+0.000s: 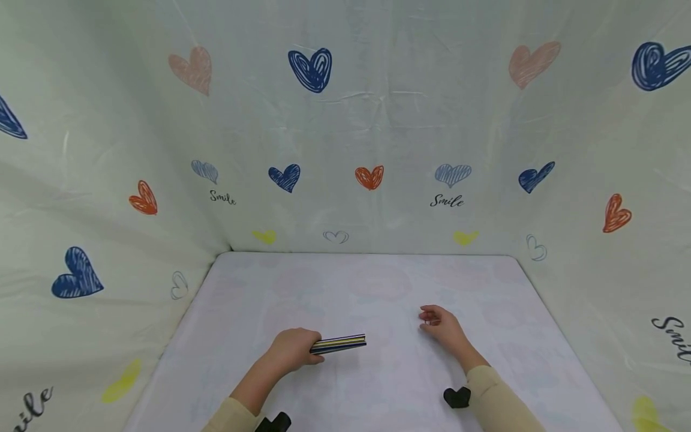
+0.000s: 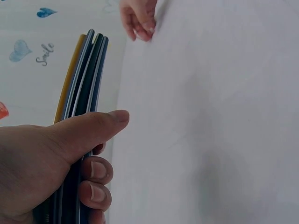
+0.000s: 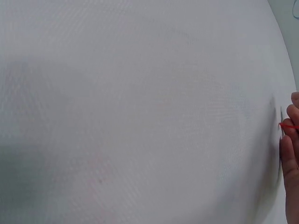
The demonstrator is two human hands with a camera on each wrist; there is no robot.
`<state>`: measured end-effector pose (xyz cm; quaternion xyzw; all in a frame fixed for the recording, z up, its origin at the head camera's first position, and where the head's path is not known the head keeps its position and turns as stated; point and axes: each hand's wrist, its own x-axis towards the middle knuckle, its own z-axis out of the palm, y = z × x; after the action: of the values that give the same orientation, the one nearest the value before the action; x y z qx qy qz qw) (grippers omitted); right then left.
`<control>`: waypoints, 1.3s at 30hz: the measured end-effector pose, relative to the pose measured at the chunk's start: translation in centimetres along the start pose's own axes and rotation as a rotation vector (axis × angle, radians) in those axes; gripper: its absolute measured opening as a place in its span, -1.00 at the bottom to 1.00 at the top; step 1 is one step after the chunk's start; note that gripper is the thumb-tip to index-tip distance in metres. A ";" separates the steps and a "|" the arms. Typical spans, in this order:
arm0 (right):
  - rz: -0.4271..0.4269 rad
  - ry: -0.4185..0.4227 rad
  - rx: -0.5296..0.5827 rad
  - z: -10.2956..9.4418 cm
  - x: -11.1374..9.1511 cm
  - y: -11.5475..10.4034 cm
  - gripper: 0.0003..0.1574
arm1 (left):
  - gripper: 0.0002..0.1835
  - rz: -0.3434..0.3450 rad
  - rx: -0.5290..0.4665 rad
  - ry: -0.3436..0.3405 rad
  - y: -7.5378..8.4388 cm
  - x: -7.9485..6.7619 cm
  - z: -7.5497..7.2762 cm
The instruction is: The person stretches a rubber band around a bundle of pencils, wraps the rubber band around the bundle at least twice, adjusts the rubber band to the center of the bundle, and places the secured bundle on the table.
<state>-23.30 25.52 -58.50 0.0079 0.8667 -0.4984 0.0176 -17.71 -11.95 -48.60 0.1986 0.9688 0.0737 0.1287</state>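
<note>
My left hand (image 1: 294, 350) grips a bundle of several slim pencils (image 1: 348, 343), their ends pointing right in the head view. In the left wrist view the pencils (image 2: 80, 88) are dark blue, dark green and yellow, with the thumb laid across them and the fingers curled round below. My right hand (image 1: 444, 327) is held apart on the right, over the white table, with its fingers bent toward the thumb. At the edge of the right wrist view a thin red strand (image 3: 287, 125) shows at its fingertips; the rest of it is hidden.
The white-covered table (image 1: 378, 288) spreads under both hands. A pale curtain (image 1: 378, 120) printed with hearts and "Smile" hangs behind the table and along both sides. Dark wrist mounts, one near the left cuff (image 1: 274, 422) and one near the right cuff (image 1: 456, 397), are in view.
</note>
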 end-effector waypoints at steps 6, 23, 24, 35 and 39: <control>0.000 0.032 0.076 -0.2 -0.3 -1.1 -0.62 | -0.74 -0.006 0.005 0.001 0.0 -0.1 0.1; -0.021 0.039 0.453 0.7 -3.0 -7.3 -0.67 | -0.73 -0.010 0.007 0.003 0.5 -0.3 -0.3; -0.029 0.034 0.458 0.8 -3.2 -7.6 -0.66 | -0.73 -0.011 0.004 0.001 0.6 -0.3 -0.4; -0.250 -0.219 0.390 0.9 -5.0 -9.7 -0.45 | -0.73 -0.005 0.017 0.012 0.6 -0.3 -0.7; -0.312 -0.351 0.356 0.9 -5.6 -10.4 -0.43 | -0.72 -0.007 0.022 0.010 0.6 -0.2 -0.9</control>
<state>-18.04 19.53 -49.76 -0.2089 0.7401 -0.6331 0.0885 -17.58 -11.52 -47.59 0.1961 0.9709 0.0637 0.1219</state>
